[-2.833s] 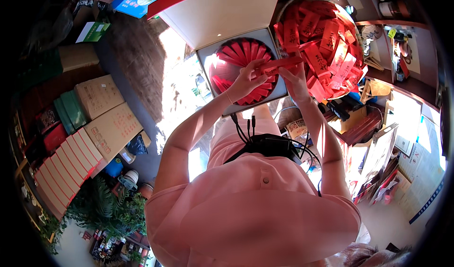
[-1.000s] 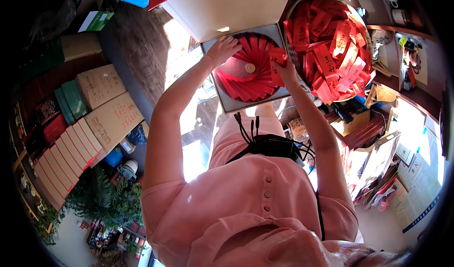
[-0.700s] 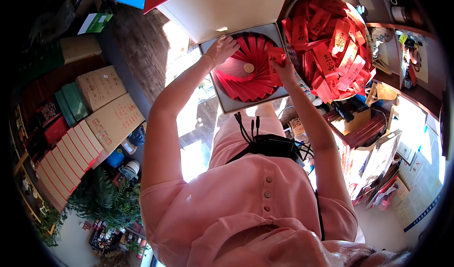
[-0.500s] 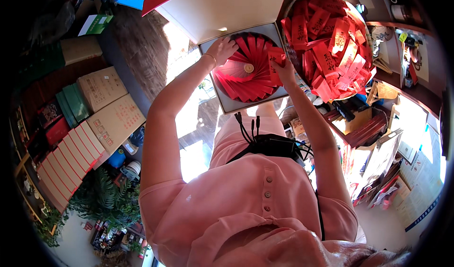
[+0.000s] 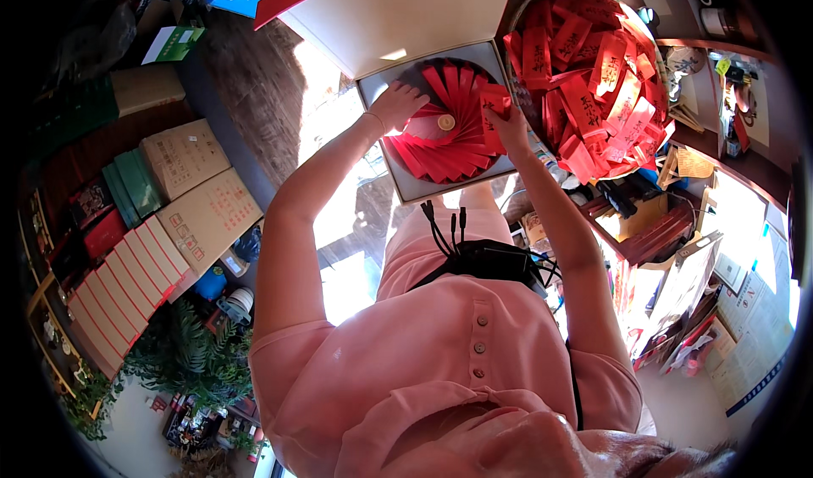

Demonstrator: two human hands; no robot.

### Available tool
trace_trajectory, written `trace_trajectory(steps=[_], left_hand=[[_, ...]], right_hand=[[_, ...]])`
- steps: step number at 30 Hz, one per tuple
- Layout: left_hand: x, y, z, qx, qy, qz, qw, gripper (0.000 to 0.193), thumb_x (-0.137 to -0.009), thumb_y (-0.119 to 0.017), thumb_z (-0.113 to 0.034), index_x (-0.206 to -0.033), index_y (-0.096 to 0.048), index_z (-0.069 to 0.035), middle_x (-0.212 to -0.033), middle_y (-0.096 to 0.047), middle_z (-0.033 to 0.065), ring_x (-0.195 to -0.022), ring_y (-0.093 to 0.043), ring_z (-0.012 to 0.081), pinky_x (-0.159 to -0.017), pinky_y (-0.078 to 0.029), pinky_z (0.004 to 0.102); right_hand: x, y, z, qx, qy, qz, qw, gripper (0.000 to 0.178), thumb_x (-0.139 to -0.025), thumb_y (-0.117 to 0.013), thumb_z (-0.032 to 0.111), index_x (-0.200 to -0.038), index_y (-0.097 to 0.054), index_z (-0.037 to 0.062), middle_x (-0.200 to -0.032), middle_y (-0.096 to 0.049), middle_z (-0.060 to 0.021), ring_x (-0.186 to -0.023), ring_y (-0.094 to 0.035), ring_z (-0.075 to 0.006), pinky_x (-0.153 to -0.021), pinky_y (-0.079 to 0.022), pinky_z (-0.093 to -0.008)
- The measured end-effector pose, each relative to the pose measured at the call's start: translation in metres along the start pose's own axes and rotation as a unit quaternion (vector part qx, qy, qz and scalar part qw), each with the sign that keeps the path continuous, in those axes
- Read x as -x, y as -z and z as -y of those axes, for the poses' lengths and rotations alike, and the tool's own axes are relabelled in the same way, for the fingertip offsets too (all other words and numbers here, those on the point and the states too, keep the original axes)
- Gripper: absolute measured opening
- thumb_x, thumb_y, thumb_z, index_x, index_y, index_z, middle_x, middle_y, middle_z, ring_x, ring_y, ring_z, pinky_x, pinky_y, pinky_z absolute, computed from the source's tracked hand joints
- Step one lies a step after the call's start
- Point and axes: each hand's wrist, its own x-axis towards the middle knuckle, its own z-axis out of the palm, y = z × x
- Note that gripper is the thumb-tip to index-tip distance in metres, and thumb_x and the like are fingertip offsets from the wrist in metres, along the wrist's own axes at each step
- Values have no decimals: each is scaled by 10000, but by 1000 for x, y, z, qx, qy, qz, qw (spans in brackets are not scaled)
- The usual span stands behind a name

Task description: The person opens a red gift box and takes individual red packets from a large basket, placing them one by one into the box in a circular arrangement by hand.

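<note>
An open box (image 5: 398, 192) with a pale tray and raised lid lies in front of me. In its round recess, slim red packets (image 5: 449, 166) are fanned in a ring around a small gold disc (image 5: 445, 122). At the ring's left side my left hand (image 5: 396, 108) lies over the packets, fingers partly spread; their tips touch or hover just above the fan. My right hand (image 5: 511, 131) pinches one red packet (image 5: 494, 105) with dark writing, upright at the box's right edge. A dark gap shows at the ring's upper left.
Right of the box stands a round basket (image 5: 637, 22) heaped with similar red packets. Cardboard cartons (image 5: 207, 215) and a row of pale boxes line the left side. A wooden shelf (image 5: 737, 152) with objects runs along the right. Black cables (image 5: 457, 224) hang at my waist.
My left hand has slid slightly toward me along the ring's left side, uncovering more of the dark gap. The right hand keeps its packet in nearly the same place.
</note>
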Motion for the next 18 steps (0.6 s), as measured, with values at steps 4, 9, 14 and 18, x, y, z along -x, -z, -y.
trace_trajectory(steps=[4, 9, 14, 18], left_hand=[[3, -8, 0, 46, 33, 26, 998, 621, -625, -691, -159, -1210, -485, -125, -1093, -533, 74, -1087, -491, 242, -992, -321, 381], [9, -19, -4, 74, 65, -69, 993, 645, -636, -684, -178, -1238, -463, -109, -1162, -511, 82, -1142, -461, 257, -1039, -296, 427], [23, -15, -15, 106, 119, -134, 978, 587, -687, -665, -219, -1224, -476, -73, -1180, -507, 77, -1175, -443, 246, -1023, -341, 375], [35, -21, -20, 44, 114, -200, 972, 477, -717, -647, -197, -1155, -524, -52, -1173, -517, 83, -1161, -454, 243, -999, -371, 341]], right_hand=[[-7, -7, 35, -80, 77, 4, 994, 259, -781, -689, 175, -970, -625, 10, -786, -656, -74, -709, -599, -119, -646, -475, -285], [-26, -40, 83, -67, 117, 36, 990, 257, -762, -703, 166, -947, -608, 15, -740, -599, -61, -664, -559, -140, -622, -455, -286], [-27, -71, 106, 98, 180, 37, 978, 262, -763, -686, 151, -960, -586, 8, -789, -563, -103, -689, -557, -212, -638, -458, -319], [-22, -90, 109, 131, 242, 30, 961, 236, -775, -671, 154, -938, -573, 14, -847, -578, -130, -769, -581, -284, -677, -470, -372]])
